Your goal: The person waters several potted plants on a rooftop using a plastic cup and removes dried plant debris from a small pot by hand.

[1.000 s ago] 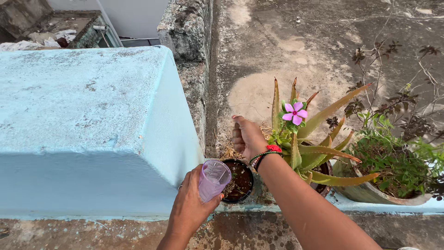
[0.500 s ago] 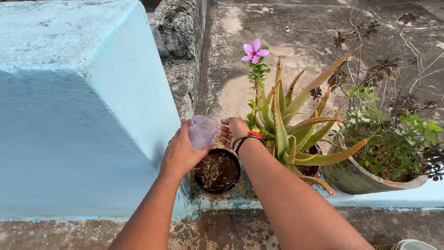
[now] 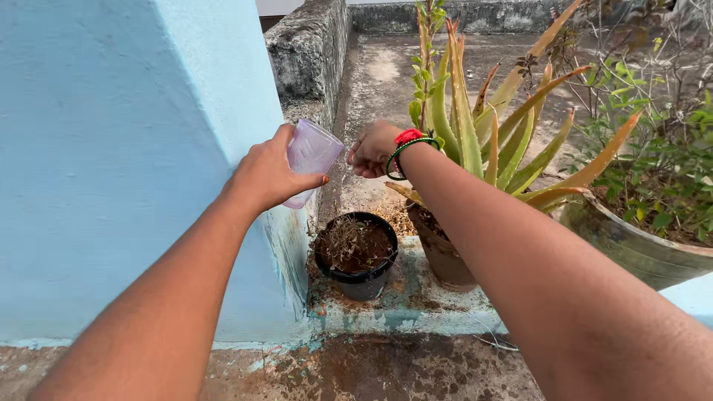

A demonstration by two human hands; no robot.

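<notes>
My left hand [image 3: 267, 174] grips a clear pale-purple plastic cup [image 3: 310, 154], tilted with its mouth toward the right. My right hand [image 3: 373, 149], wearing red, green and black bracelets at the wrist, hovers just right of the cup with its fingers curled loosely; I cannot see anything in it. Both hands are raised above a small black pot [image 3: 357, 255] filled with dark soil and dry stems. Right of that pot grows an aloe plant [image 3: 483, 130] in a brown pot [image 3: 444, 256].
A light-blue painted block [image 3: 111, 163] fills the left side. The pots stand on a worn blue ledge [image 3: 405, 308]. A large round pot [image 3: 631, 249] with leafy green plants is at the right. A rough grey concrete wall [image 3: 308, 56] and stained floor lie behind.
The view dropped lower and closer. Both hands rose from the black pot's rim to well above it; the cup came up with the left hand, still tilted.
</notes>
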